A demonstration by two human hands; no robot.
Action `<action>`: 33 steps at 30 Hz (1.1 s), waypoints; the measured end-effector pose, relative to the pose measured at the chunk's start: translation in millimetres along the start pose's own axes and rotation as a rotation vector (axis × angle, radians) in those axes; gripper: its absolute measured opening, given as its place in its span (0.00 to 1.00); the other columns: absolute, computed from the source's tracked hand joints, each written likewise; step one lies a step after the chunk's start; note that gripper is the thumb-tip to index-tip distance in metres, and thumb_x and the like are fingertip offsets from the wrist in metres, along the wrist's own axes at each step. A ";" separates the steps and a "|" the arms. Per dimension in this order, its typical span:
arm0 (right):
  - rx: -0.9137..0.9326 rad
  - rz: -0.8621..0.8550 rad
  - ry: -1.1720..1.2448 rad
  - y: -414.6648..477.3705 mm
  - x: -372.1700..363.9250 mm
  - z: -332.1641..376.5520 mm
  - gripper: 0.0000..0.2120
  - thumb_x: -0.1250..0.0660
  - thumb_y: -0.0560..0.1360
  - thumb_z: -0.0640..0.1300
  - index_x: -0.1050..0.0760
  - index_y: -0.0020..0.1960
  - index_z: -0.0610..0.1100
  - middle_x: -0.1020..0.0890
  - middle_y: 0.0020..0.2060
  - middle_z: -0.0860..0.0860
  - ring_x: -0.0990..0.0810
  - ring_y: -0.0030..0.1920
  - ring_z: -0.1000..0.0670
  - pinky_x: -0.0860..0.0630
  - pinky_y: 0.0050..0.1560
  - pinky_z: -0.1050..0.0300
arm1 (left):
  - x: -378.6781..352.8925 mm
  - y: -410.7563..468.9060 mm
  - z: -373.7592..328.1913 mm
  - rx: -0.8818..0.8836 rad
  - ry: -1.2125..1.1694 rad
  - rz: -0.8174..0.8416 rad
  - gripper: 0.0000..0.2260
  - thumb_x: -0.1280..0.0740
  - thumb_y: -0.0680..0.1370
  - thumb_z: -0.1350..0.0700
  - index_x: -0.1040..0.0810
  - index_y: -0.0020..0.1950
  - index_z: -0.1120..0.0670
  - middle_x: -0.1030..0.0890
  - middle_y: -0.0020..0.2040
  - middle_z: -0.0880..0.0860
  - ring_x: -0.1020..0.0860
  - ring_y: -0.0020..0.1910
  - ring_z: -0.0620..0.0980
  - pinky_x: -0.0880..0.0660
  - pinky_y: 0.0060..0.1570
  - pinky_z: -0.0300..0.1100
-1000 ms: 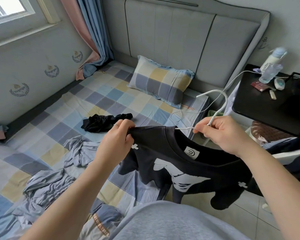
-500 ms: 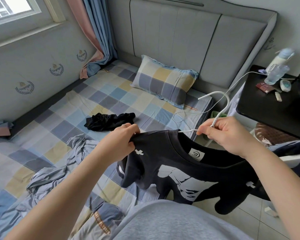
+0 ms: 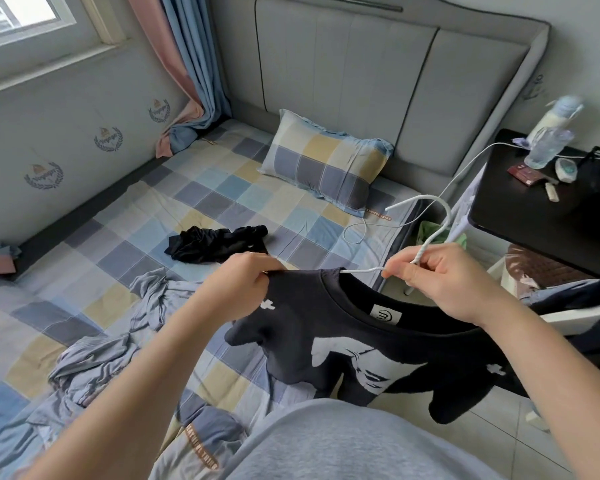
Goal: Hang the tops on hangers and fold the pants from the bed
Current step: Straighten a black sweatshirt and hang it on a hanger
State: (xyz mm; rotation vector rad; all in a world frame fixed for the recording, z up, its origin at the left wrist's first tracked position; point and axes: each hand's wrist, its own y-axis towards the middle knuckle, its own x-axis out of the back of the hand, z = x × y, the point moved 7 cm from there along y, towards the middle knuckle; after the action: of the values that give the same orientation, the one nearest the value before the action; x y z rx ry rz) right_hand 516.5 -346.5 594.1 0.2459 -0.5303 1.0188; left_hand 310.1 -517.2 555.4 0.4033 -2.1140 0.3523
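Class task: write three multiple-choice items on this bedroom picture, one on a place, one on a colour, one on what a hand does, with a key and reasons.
1. Where does the crumpled black garment lie?
A. on the floor
B. on the checked bed sheet, in front of the pillow
C. on the black table

2. What colour is the hanger?
A. red
B. black
C. white

3. What does the right hand do?
A. grips the hanger's neck
B. lies flat on the sheet
C. holds a bottle

1 B: it lies on the sheet, nearer than the pillow.
2 C: its hook shows white.
3 A: its fingers curl round the neck, while the left hand pinches the black top.
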 end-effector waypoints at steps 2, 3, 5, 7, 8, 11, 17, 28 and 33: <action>0.023 -0.010 -0.008 0.2 -3.5 3.4 0.07 0.32 0.75 0.55 0.15 0.43 0.57 0.19 0.41 0.35 0.22 0.43 0.35 0.22 0.49 0.38 | -6.9 -1.2 -8.2 0.012 -0.159 0.063 0.17 0.41 0.76 0.67 0.18 0.51 0.51 0.19 0.49 0.49 0.21 0.46 0.48 0.24 0.47 0.44; 0.034 -0.023 -0.008 0.9 -4.0 5.9 0.07 0.31 0.76 0.52 0.15 0.43 0.55 0.19 0.39 0.36 0.23 0.40 0.36 0.23 0.47 0.42 | -10.6 -0.8 -12.9 0.007 -0.228 0.093 0.13 0.40 0.78 0.65 0.19 0.49 0.50 0.19 0.47 0.49 0.21 0.44 0.48 0.24 0.45 0.44; 0.045 -0.026 -0.014 1.7 -7.0 11.1 0.07 0.30 0.77 0.47 0.15 0.42 0.52 0.21 0.33 0.40 0.27 0.32 0.45 0.26 0.40 0.51 | -15.4 1.8 -19.5 -0.004 -0.313 0.133 0.10 0.38 0.82 0.59 0.21 0.44 0.50 0.22 0.40 0.47 0.24 0.38 0.47 0.26 0.41 0.43; 0.029 -0.016 -0.018 3.3 -9.5 11.0 0.06 0.29 0.77 0.45 0.15 0.44 0.49 0.25 0.26 0.51 0.31 0.29 0.55 0.30 0.35 0.58 | -17.6 4.1 -20.9 -0.004 -0.354 0.150 0.13 0.38 0.83 0.55 0.22 0.40 0.47 0.26 0.33 0.43 0.29 0.32 0.42 0.30 0.36 0.37; 0.020 -0.017 -0.016 4.3 -9.4 10.0 0.05 0.29 0.77 0.45 0.15 0.45 0.47 0.25 0.25 0.56 0.32 0.28 0.58 0.31 0.34 0.62 | -17.5 4.6 -21.0 -0.005 -0.357 0.148 0.13 0.38 0.84 0.54 0.23 0.40 0.46 0.26 0.32 0.41 0.29 0.32 0.40 0.31 0.36 0.34; 0.012 -0.026 0.004 5.1 -6.2 8.7 0.04 0.28 0.76 0.44 0.14 0.46 0.46 0.24 0.26 0.59 0.30 0.28 0.59 0.31 0.36 0.69 | -12.4 4.0 -22.4 -0.024 -0.354 0.095 0.10 0.36 0.83 0.56 0.20 0.44 0.46 0.22 0.37 0.35 0.24 0.38 0.37 0.32 0.41 0.29; -0.081 0.052 -0.172 5.2 16.6 -33.5 0.18 0.25 0.72 0.49 0.22 0.61 0.58 0.19 0.52 0.58 0.23 0.52 0.64 0.31 0.52 0.71 | 15.2 -0.4 -11.6 -0.061 -0.402 -0.096 0.06 0.33 0.81 0.58 0.16 0.49 0.51 0.19 0.42 0.46 0.21 0.42 0.46 0.25 0.48 0.42; -0.312 0.117 -0.241 0.9 49.8 -96.2 0.04 0.27 0.76 0.42 0.16 0.49 0.48 0.13 0.45 0.52 0.16 0.50 0.49 0.22 0.59 0.42 | 55.4 -6.5 26.6 -0.008 -0.414 -0.248 0.07 0.32 0.80 0.60 0.19 0.46 0.48 0.17 0.42 0.51 0.20 0.43 0.57 0.23 0.50 0.57; -0.317 0.043 -0.155 6.0 61.6 -100.8 0.37 0.27 0.58 0.76 0.17 0.50 0.46 0.15 0.48 0.41 0.17 0.52 0.36 0.24 0.59 0.32 | 54.9 -9.8 34.5 0.058 -0.306 -0.318 0.09 0.33 0.80 0.59 0.24 0.44 0.45 0.22 0.38 0.51 0.28 0.35 0.50 0.30 0.40 0.44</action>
State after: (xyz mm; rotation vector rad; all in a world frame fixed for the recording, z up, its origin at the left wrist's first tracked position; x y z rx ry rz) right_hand 567.6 -254.0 540.9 0.0310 -0.8312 0.9465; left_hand 259.9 -548.0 584.2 0.8608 -2.2891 0.1739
